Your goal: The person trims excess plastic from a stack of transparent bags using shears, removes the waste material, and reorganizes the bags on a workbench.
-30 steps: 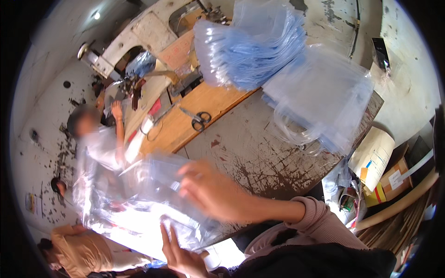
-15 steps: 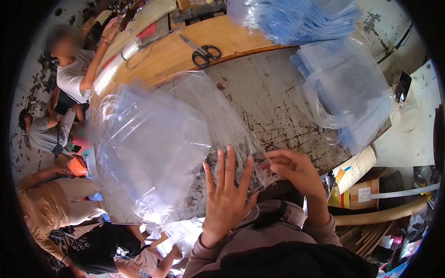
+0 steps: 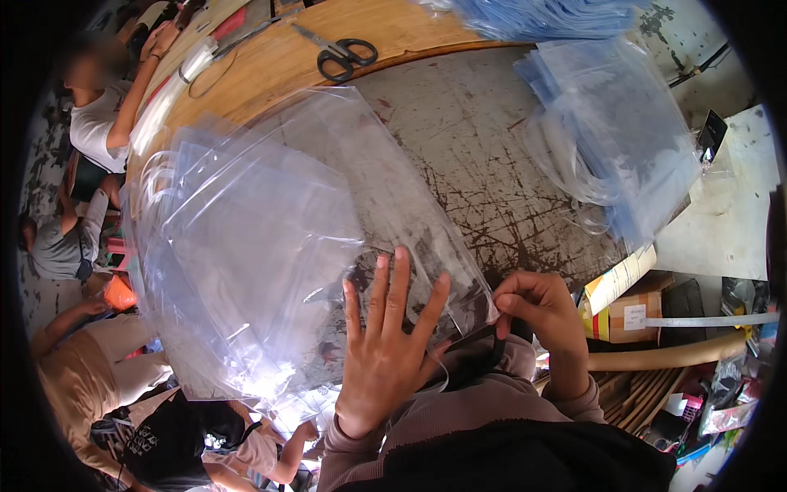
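A clear plastic bag (image 3: 377, 164) lies across the worn table in front of me, its near right corner at the table's front edge. My left hand (image 3: 381, 353) rests flat on its near part with the fingers spread. The thumb and fingers of my right hand (image 3: 541, 307) pinch the bag's near right corner. On the left, a stack of clear plastic bags (image 3: 262, 213) with looped handles lies fanned out, partly overlapping this bag. Glare hides the stack's near corner.
Scissors with black handles (image 3: 348, 60) lie on the raised wooden board (image 3: 426, 37) beyond. Bluish clear bags with handles (image 3: 631, 139) are stacked at the right, more bags (image 3: 549, 18) behind. A cardboard box (image 3: 635, 316) stands lower right. Several people are at the left.
My right hand has moved slightly right and closed into a pinch on the bag's corner. My left hand stays spread on the bag. The view has shifted a little.
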The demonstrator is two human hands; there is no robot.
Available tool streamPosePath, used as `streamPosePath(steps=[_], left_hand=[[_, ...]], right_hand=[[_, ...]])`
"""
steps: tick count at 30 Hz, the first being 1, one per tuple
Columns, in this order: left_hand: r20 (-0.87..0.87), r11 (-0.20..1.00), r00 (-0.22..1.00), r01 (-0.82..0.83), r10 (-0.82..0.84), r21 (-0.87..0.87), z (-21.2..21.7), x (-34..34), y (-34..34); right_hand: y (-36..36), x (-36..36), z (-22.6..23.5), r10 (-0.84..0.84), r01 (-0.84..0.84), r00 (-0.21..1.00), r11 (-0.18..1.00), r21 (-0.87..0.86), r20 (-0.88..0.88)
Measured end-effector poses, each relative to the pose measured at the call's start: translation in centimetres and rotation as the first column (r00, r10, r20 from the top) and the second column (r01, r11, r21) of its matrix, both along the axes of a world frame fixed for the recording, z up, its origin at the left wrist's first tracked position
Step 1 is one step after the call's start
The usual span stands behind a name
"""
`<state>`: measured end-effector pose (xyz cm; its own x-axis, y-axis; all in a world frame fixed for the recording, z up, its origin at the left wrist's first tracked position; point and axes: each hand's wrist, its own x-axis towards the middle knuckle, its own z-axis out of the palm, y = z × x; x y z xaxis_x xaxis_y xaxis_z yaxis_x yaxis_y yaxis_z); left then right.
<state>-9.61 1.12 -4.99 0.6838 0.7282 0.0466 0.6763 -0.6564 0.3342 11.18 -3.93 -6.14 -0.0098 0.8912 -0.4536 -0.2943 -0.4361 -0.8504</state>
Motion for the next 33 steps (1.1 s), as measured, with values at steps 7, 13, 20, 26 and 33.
streamPosePath(steps=[7, 13, 20, 26, 33], left_hand=[[0.031, 0.975, 0.989, 0.150, -0.147, -0.161, 2.2, 1.8, -0.7], [0.451, 0.991, 0.889, -0.018, 0.076, -0.133, -3.5, 3.3, -0.2], [0.550, 0.980, 0.813, -0.191, 0.190, -0.056, -3.4, 2.8, -1.0], [0.508, 0.985, 0.853, -0.168, 0.122, 0.046, -2.8, 2.8, -0.8], [0.537, 0.986, 0.841, -0.138, 0.063, 0.099, -3.3, 2.7, -0.7]], right_hand=[[-0.5, -0.7, -0.3, 0.026, -0.027, 0.994, 1.000, 0.007, 0.108], [3.4, 0.3, 0.8, 0.063, -0.351, 0.712, 0.894, 0.277, 0.699], [22.0, -2.9, -0.4, -0.437, -0.520, 0.373, 0.632, 0.574, 0.818], [30.8, -6.5, -2.7, -0.620, -0.566, 0.002, 0.646, 0.512, 0.785], [31.0, -3.8, -0.5, -0.279, -0.555, 0.084, 0.784, 0.277, 0.957]])
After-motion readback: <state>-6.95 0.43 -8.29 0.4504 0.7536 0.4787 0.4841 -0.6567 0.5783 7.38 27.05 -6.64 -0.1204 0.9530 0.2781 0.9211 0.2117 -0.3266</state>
